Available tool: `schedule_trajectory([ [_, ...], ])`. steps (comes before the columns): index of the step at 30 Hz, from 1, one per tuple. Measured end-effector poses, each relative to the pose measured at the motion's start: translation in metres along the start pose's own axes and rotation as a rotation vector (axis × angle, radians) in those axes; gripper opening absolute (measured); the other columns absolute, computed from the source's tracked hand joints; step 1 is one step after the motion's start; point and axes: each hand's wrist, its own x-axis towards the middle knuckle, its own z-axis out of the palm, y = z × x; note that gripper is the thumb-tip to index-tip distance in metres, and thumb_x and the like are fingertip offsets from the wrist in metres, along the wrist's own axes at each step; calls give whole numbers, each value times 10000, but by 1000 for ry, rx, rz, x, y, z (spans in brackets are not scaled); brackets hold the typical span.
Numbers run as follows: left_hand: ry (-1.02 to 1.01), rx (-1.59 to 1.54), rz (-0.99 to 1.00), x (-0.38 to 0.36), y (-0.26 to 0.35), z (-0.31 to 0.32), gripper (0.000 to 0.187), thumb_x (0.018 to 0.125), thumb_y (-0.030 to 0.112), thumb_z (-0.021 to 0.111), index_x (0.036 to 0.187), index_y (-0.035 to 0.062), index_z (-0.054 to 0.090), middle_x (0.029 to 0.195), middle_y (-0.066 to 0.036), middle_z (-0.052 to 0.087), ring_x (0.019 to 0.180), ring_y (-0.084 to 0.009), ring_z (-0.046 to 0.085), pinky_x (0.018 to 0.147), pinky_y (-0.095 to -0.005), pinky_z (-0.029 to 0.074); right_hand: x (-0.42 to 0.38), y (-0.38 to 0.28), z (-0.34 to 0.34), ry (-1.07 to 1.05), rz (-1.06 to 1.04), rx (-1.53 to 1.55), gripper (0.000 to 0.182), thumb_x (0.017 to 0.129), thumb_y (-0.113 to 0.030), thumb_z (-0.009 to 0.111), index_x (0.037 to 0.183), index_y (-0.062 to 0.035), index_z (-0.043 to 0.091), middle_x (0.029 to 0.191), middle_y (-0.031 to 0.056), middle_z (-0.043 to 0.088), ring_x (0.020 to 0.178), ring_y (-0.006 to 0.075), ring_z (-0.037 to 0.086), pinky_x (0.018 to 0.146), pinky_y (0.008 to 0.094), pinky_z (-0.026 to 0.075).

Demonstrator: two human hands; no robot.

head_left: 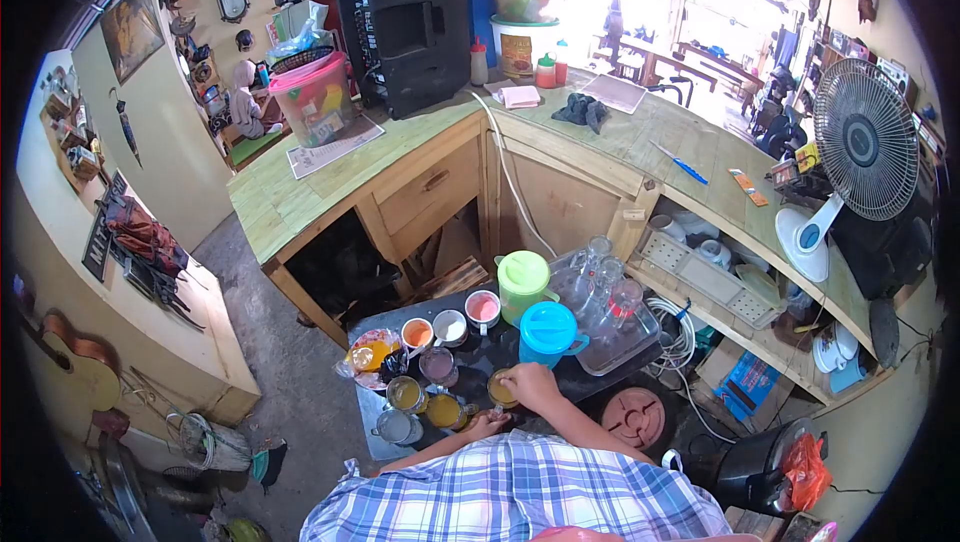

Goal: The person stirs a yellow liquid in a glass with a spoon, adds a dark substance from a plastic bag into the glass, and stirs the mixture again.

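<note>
Right hand (532, 385) pinches a small glass (501, 389) at the surface's near edge; left hand (487, 424) touches another, fingers hidden. Fragile, probably slippery, so hold the sides.

Strong daylight floods in from the open area at the top right and blows out there. The fisheye lens bends the wooden counter (300, 192) and leaves black corners; the floor beneath is dim.
</note>
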Motion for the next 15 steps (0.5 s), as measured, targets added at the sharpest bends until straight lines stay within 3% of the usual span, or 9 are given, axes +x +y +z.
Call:
schedule_trajectory([
  [3,-22,-125,-110,4,-10,8,268,919,286,597,919,35,692,801,-68,650,769,-136,572,704,-306,446,0,9,6,-8,39,-129,191,782,-293,656,847,-135,740,780,151,673,725,341,652,684,438,528],
  [5,143,-212,125,-12,10,6,255,907,261,621,874,16,685,746,-65,635,732,-129,553,673,-312,435,-5,4,1,-22,-12,16,190,774,-292,660,844,-136,741,775,154,671,724,337,653,685,440,527],
  [9,109,-369,149,-4,-11,11,231,906,234,623,889,12,687,768,-68,644,751,-134,566,681,-313,437,0,8,8,176,-86,76,194,773,-294,655,838,-132,740,778,159,670,729,336,653,690,442,526],
  [11,43,-441,143,5,-24,12,255,909,261,615,909,18,692,781,-66,647,761,-135,569,685,-299,437,0,12,8,-55,72,-60,208,777,-303,651,833,-122,737,785,160,671,744,340,652,698,445,524],
  [15,122,-221,121,-16,20,1,318,904,317,615,805,19,667,703,-39,605,676,-126,530,620,-304,416,-3,4,5,54,24,58,214,779,-306,651,829,-116,736,784,157,673,755,344,652,702,443,524],
])
